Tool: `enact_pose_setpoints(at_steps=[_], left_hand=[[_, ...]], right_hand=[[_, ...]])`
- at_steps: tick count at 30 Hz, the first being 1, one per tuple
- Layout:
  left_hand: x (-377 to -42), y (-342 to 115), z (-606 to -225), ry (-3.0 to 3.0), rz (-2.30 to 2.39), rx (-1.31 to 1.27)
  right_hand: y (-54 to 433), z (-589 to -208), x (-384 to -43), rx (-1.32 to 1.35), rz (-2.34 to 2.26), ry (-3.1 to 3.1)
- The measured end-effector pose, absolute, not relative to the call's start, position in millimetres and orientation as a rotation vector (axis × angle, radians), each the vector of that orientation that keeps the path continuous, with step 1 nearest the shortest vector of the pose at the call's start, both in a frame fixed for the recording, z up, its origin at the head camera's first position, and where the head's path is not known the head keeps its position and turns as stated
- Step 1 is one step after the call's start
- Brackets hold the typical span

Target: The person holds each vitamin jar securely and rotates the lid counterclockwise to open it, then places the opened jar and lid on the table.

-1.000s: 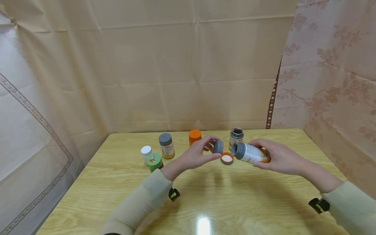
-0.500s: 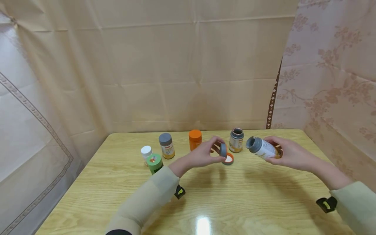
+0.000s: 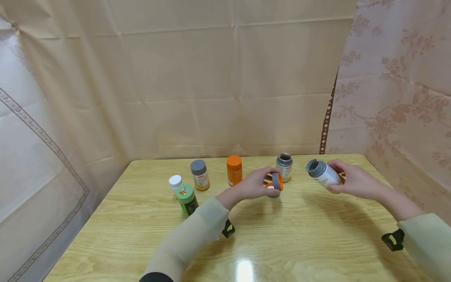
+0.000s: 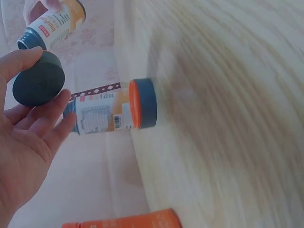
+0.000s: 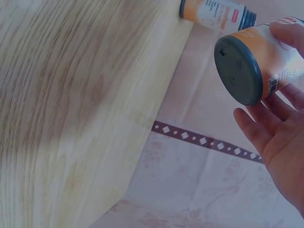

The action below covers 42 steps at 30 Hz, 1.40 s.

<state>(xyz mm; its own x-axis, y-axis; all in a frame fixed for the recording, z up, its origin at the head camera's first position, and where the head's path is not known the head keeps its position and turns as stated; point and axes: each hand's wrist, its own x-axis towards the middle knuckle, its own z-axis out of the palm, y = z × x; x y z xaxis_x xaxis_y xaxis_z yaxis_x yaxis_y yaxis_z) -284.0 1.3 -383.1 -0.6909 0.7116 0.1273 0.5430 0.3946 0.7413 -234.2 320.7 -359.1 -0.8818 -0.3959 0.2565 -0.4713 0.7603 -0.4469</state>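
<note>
My left hand (image 3: 257, 184) pinches a grey bottle cap (image 4: 40, 80) by its rim, its orange inner side facing right in the head view. Tilted in my right hand (image 3: 359, 181) is an uncapped bottle (image 3: 325, 174) with a grey neck and a white and amber label; its open mouth points up and left. Fingers and thumb wrap its body, and its dark base (image 5: 238, 71) shows in the right wrist view. Behind the left hand stands a second uncapped bottle (image 3: 284, 169). A second grey cap (image 4: 144, 103) lies orange side up on the table, partly hidden by the left fingers in the head view.
Left of the hands stand an orange bottle (image 3: 234, 171), a grey-capped bottle (image 3: 200, 176), a white-capped bottle (image 3: 175, 182) and a green-lidded container (image 3: 186, 199). The wooden table (image 3: 289, 243) ends at a hanging beige cloth (image 3: 183, 98) behind.
The right hand has drawn the bottle rightward, away from the cap. My left hand has shifted right with its cap, which has turned so more of its orange inner side shows.
</note>
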Motion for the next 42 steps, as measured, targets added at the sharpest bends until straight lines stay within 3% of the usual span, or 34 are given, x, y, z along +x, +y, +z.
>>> enact_pose_setpoints(at_steps=[23,42], left_hand=[[-288.2,62.7,-424.4,2.460,1.229,0.973],[-279.8,83.7,-441.5,2.531,1.022,0.936]], right_hand=[[336.1,-385.6,-263.2,0.571,0.896,-2.859],[336.0,-413.4,-267.9,0.528,1.062,-2.882]])
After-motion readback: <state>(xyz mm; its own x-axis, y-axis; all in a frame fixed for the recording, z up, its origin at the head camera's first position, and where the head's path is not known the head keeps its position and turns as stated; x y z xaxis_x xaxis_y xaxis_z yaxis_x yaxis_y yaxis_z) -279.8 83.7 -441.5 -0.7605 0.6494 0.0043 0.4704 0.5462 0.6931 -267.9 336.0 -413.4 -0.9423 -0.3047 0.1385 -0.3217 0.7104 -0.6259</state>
